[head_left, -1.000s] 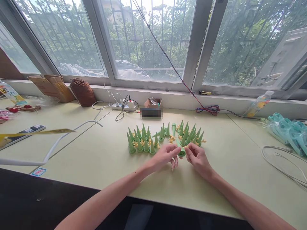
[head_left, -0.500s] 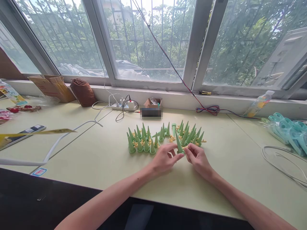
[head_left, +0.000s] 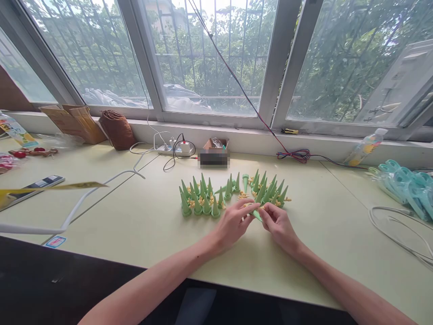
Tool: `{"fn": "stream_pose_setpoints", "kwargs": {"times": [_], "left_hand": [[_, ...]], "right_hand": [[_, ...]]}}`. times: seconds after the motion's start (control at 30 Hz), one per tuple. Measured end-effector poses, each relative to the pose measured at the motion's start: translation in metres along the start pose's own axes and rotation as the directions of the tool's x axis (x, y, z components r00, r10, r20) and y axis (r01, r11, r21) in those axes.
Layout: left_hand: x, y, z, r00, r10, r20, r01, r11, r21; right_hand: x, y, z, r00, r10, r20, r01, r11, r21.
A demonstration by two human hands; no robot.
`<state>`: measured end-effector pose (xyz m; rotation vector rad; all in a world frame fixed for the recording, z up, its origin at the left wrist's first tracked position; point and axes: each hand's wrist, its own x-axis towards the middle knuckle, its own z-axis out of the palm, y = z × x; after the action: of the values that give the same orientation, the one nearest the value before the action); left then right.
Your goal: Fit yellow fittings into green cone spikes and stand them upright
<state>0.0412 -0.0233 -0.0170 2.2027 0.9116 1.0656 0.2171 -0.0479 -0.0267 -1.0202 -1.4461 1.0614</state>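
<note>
My left hand (head_left: 234,222) is closed on a green cone (head_left: 257,215), which lies tilted between my two hands and is partly covered by fingers. My right hand (head_left: 280,224) pinches a small yellow piece (head_left: 260,208) against that cone; its exact shape is hidden. Left of my hands stands a cluster of upright green cones (head_left: 206,206) with yellow pieces among them. Another cluster of green cones (head_left: 270,189) stands just behind my right hand. Between the clusters lie a few loose yellow pieces (head_left: 242,195), near an upside-down green cone (head_left: 245,182).
A power strip (head_left: 165,150) and a small cardboard box (head_left: 216,144) sit along the window sill. Bundled wire (head_left: 297,155) lies at the back. On the right are bagged teal items (head_left: 404,187), a white cable (head_left: 389,221) and a bottle (head_left: 367,146); a phone (head_left: 37,188) rests left.
The held cone has turned from upright to tilted, its tip now toward me. My left fingers have shifted over it, while my right hand stays almost in place.
</note>
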Motion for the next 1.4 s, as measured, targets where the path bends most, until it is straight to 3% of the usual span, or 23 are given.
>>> {"fn": "stream_pose_setpoints", "kwargs": {"times": [0.13,0.23,0.33,0.4,0.47,0.6,0.83,1.03,1.2,1.4], "left_hand": [[0.005,0.006,-0.004,0.978,-0.201,0.055,0.208,0.945,-0.253],[0.011,0.004,-0.009,0.889,-0.376,0.263,0.458,0.716,-0.527],[0.015,0.000,-0.011,0.775,-0.423,0.470,0.627,0.424,-0.653],[0.016,-0.002,-0.012,0.721,-0.417,0.554,0.685,0.308,-0.660],[0.016,-0.002,-0.012,0.695,-0.390,0.604,0.712,0.261,-0.652],[0.015,0.000,-0.014,0.695,-0.345,0.631,0.716,0.250,-0.651],[0.017,0.007,-0.018,0.710,-0.390,0.587,0.686,0.192,-0.702],[0.017,0.011,-0.019,0.744,-0.367,0.558,0.654,0.227,-0.722],[0.014,0.008,-0.017,0.772,-0.358,0.524,0.631,0.339,-0.698],[0.010,0.002,-0.015,0.884,-0.262,0.387,0.463,0.608,-0.646]], "right_hand": [[0.001,0.000,-0.001,0.999,-0.007,-0.052,0.007,1.000,0.001],[0.001,-0.001,-0.003,0.996,-0.016,-0.087,0.015,1.000,-0.011],[0.001,-0.003,-0.002,0.995,-0.023,-0.097,0.021,1.000,-0.017],[0.000,-0.005,-0.001,0.996,-0.025,-0.089,0.023,0.999,-0.027],[0.000,-0.005,0.000,0.997,-0.033,-0.071,0.030,0.999,-0.045],[-0.001,-0.003,0.000,0.998,-0.051,-0.028,0.049,0.997,-0.067],[0.001,0.002,-0.001,0.998,-0.061,-0.023,0.059,0.994,-0.092],[-0.001,-0.001,-0.002,0.996,-0.090,-0.009,0.087,0.986,-0.140],[-0.002,-0.003,-0.002,0.996,-0.091,-0.002,0.089,0.982,-0.167],[-0.001,-0.002,-0.003,0.996,-0.094,0.005,0.093,0.975,-0.202]]}}
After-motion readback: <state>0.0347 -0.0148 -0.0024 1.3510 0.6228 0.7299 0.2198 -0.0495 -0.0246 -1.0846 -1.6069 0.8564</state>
